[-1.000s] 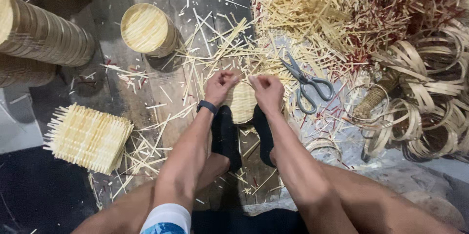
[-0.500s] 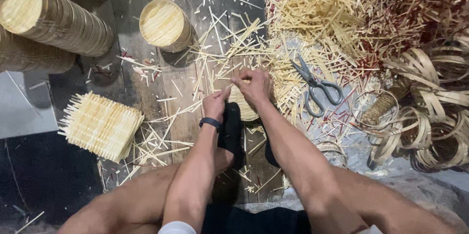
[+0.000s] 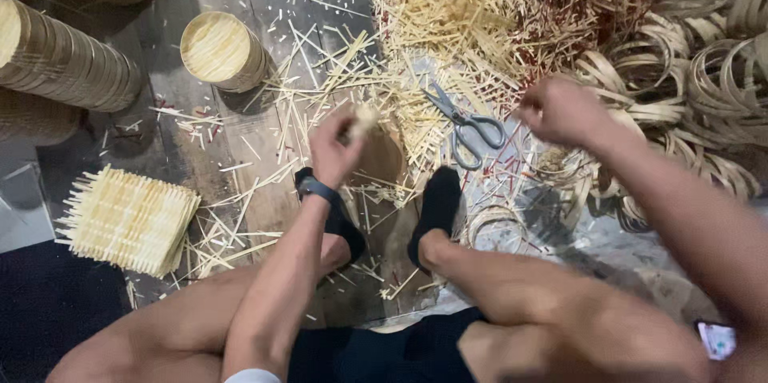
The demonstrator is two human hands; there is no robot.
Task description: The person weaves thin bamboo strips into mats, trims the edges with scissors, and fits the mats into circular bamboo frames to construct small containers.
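Just left of the one pair of scissors, a small pale bamboo piece is pinched in the left hand. Right of the scissors, the right hand is seen loosely curled over a heap of bamboo rings (whether anything is grasped cannot be told). Left of the scissors, three stacks of round woven discs and one pile of square mats are counted on the worn plank floor, which is littered with splints.

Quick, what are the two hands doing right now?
Left hand: closed on a small bundle of bamboo sticks.
Right hand: curled shut over the bamboo rings; what it holds, if anything, cannot be told.
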